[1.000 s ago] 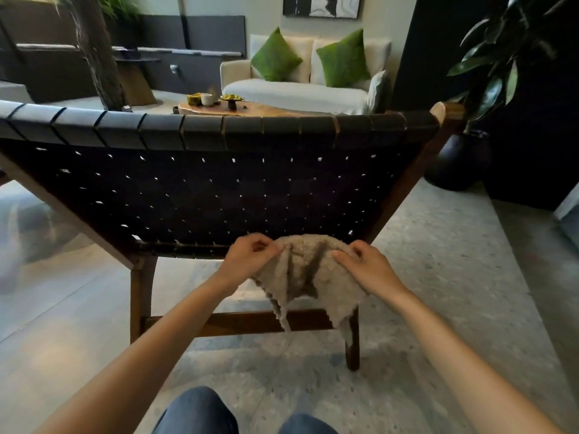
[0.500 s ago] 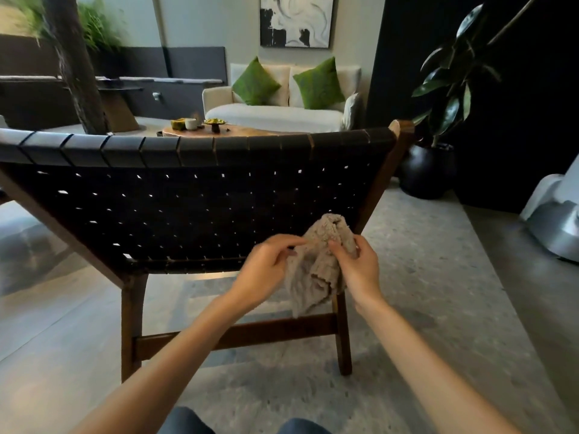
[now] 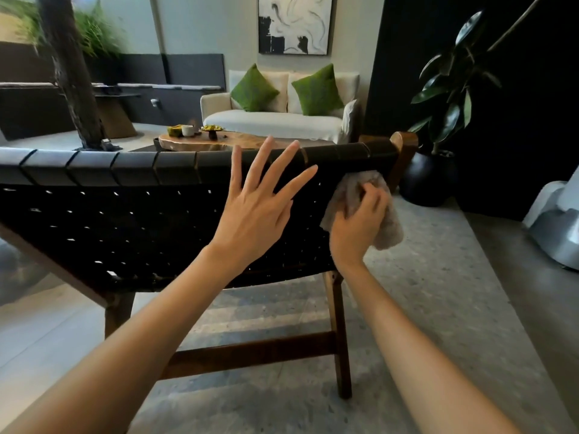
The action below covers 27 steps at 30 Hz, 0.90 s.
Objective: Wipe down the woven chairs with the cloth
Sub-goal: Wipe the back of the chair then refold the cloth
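We judge the wipe on the back of the woven chair point(image 3: 125, 233) to be just starting. Our right hand point(image 3: 357, 227) has its fingers point(image 3: 372, 198) curled round the bunched cloth point(image 3: 346, 191) and presses it to the weave just under the top rail point(image 3: 94, 167). Our left hand point(image 3: 253, 214) is spread beside it, fingers straight and apart, holding nothing. We cannot tell whether those fingertips touch the rail or hover before it.

To do this well, we should lay the left palm on the rail to steady the frame. Then we draw the cloth along the straps from the right fingers toward the left ones, in long overlapping passes. A flatter pad under the fingers would cover more. The loose end should be tucked in so that it does not catch in the gaps.

The cloth is beige and nubbly, crumpled into a wad, with a tail hanging below the right fingers. The chair's back is a grid of dark flat straps with small bright gaps between them. The straps wrap over the rail above the fingers, and below them stands a brown wooden frame.
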Tool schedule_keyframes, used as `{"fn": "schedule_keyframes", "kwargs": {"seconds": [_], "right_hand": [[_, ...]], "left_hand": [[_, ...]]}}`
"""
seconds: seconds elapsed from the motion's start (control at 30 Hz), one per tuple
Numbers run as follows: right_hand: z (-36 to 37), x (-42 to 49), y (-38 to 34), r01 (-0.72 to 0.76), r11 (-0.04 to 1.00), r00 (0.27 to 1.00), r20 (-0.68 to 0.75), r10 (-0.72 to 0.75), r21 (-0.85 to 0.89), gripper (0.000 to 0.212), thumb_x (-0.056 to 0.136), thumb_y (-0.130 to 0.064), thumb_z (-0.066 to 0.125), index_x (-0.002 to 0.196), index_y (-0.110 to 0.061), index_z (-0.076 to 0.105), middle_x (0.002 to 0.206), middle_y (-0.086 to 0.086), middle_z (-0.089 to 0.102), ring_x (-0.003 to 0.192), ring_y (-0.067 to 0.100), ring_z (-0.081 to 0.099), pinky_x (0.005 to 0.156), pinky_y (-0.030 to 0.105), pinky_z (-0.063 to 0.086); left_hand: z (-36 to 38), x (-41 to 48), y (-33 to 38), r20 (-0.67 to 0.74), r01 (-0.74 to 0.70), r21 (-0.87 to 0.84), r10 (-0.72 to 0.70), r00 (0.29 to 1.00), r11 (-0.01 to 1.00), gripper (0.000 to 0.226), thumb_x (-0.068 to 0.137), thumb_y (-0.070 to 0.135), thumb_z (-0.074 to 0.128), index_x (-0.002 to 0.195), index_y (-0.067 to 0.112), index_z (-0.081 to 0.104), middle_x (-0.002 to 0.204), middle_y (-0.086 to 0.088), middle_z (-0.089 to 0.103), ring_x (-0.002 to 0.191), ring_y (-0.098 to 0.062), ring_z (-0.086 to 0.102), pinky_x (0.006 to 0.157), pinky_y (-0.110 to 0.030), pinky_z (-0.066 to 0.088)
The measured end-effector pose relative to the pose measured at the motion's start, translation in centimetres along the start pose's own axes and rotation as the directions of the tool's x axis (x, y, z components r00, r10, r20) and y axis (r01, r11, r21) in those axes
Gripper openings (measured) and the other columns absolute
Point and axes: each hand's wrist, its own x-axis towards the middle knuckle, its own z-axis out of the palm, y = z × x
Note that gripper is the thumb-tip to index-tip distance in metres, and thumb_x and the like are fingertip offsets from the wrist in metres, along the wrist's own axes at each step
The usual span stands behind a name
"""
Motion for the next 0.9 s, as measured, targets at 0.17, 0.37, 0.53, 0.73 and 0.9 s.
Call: {"fn": "schedule_keyframes", "kwargs": {"seconds": [0.17, 0.37, 0.53, 0.73, 0.9], "right_hand": [[1.3, -0.3, 1.3, 0.163, 0.975, 0.983, 0.109, -0.147, -0.154, 0.069, 0.084, -0.034, 0.067, 0.141, -0.009, 0.038, 0.143, 0.014, 0.040, 0.133, 0.027, 0.036, 0.111, 0.032, 0.027], [-0.3, -0.5, 3.5, 0.341, 0.824, 0.939, 0.197, -0.280, -0.453, 0.051, 0.093, -0.037, 0.037, 0.144, -0.029, 0.038, 0.146, 0.005, 0.023, 0.122, 0.036, 0.024, 0.102, 0.052, 0.028], [0.5, 0.5, 3.7, 0.300, 0.788, 0.953, 0.209, -0.220, -0.538, 0.072, 0.088, -0.040, 0.056, 0.148, -0.035, 0.017, 0.146, 0.006, 0.009, 0.122, 0.043, 0.017, 0.099, 0.052, 0.038], [3.4, 0.1, 2.5, 0.185, 0.936, 0.983, 0.077, -0.169, -0.301, 0.073, 0.084, -0.034, 0.068, 0.141, -0.024, 0.025, 0.142, 0.023, 0.036, 0.123, 0.038, 0.041, 0.099, 0.041, 0.040], [3.4, 0.8, 3.6, 0.253, 0.940, 0.967, 0.041, -0.250, -0.228, 0.057, 0.078, -0.013, 0.070, 0.125, -0.022, 0.039, 0.129, 0.021, 0.045, 0.107, 0.030, 0.045, 0.089, 0.028, 0.038]], "left_hand": [[2.0, -0.2, -0.4, -0.071, 0.001, 0.102, 0.006, 0.997, 0.995, 0.065, 0.091, 0.018, 0.052, 0.148, 0.034, 0.026, 0.156, -0.008, 0.021, 0.144, -0.030, 0.014, 0.115, -0.054, -0.006], [3.7, 0.0, -0.7, -0.139, -0.002, 0.210, 0.031, 0.990, 0.978, 0.066, 0.092, 0.017, 0.046, 0.149, 0.037, 0.020, 0.153, -0.005, 0.020, 0.139, -0.029, 0.021, 0.113, -0.050, 0.004], [4.7, -0.3, -0.7, -0.207, 0.025, 0.266, 0.031, 0.978, 0.964, 0.072, 0.089, 0.012, 0.051, 0.149, 0.037, 0.018, 0.151, -0.005, 0.020, 0.136, -0.028, 0.022, 0.112, -0.048, 0.003], [5.0, -0.2, -0.6, -0.237, 0.039, 0.273, 0.028, 0.971, 0.961, 0.072, 0.089, 0.012, 0.052, 0.148, 0.037, 0.021, 0.150, -0.005, 0.023, 0.135, -0.028, 0.024, 0.113, -0.048, 0.000], [4.9, -0.2, -0.5, -0.232, 0.043, 0.249, 0.016, 0.973, 0.968, 0.064, 0.092, 0.014, 0.045, 0.148, 0.037, 0.023, 0.150, -0.006, 0.024, 0.135, -0.029, 0.024, 0.114, -0.048, -0.001]]}}
